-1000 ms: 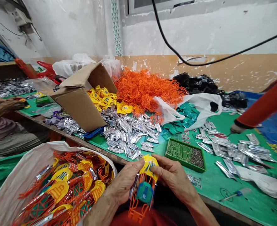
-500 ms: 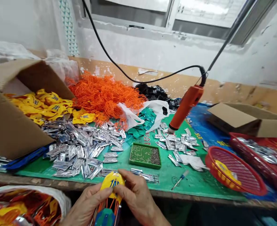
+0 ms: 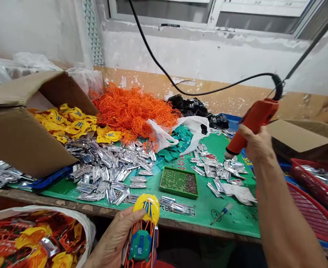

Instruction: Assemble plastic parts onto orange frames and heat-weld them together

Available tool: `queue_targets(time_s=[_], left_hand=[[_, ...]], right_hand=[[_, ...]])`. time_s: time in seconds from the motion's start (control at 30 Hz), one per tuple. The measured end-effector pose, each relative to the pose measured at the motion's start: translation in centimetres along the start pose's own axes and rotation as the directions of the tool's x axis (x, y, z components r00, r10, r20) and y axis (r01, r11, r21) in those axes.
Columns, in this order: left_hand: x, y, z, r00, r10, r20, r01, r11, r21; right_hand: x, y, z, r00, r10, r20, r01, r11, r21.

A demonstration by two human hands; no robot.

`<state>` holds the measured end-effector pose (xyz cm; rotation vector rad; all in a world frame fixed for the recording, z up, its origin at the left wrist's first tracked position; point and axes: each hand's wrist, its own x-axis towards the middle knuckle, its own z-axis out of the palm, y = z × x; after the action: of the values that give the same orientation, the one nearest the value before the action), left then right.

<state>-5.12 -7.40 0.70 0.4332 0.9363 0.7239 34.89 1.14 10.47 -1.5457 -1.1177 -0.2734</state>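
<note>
My left hand holds a plastic toy assembly at the table's front edge, thumb on its yellow top. Below the yellow part are orange bars, a green piece and silvery sides. My right hand is wrapped round an orange electric screwdriver, which hangs from a black cord with its tip down over silvery parts. Between the hands lies a green tray of small screws. A small hand screwdriver rests on the green table cover.
On the left, a cardboard box of yellow parts stands beside heaped silvery parts and orange frames. A white sack of mixed parts sits below. Red baskets and another box are on the right.
My right hand has left the toy assembly and gripped the hanging electric screwdriver. My left hand alone now holds the assembly. The camera view has shifted slightly to the left.
</note>
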Motion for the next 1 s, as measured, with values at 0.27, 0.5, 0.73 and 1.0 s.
queue_targets(time_s=[0.27,0.5,0.73,1.0], left_hand=[[0.6,-0.9,1.7,0.993,-0.109,-0.038,0.106,0.991,-0.081],[1.1,-1.2,2.2,0.991,-0.119,0.057,0.120,0.992,-0.025],[1.1,-1.2,2.5,0.994,-0.099,0.047,0.099,0.995,0.016],[1.3,-1.1,2.7,0.994,-0.085,0.075,0.080,0.995,0.062]], right_hand=[[-2.6,-5.5,4.8,0.888,0.168,0.429,-0.386,0.780,0.492],[-10.7,-9.9,6.8,0.832,0.220,0.509,-0.520,0.630,0.577],[-13.0,-9.2,8.1,0.874,0.300,0.382,-0.483,0.617,0.621],[-13.4,-8.2,8.5,0.879,0.288,0.380,-0.474,0.614,0.631]])
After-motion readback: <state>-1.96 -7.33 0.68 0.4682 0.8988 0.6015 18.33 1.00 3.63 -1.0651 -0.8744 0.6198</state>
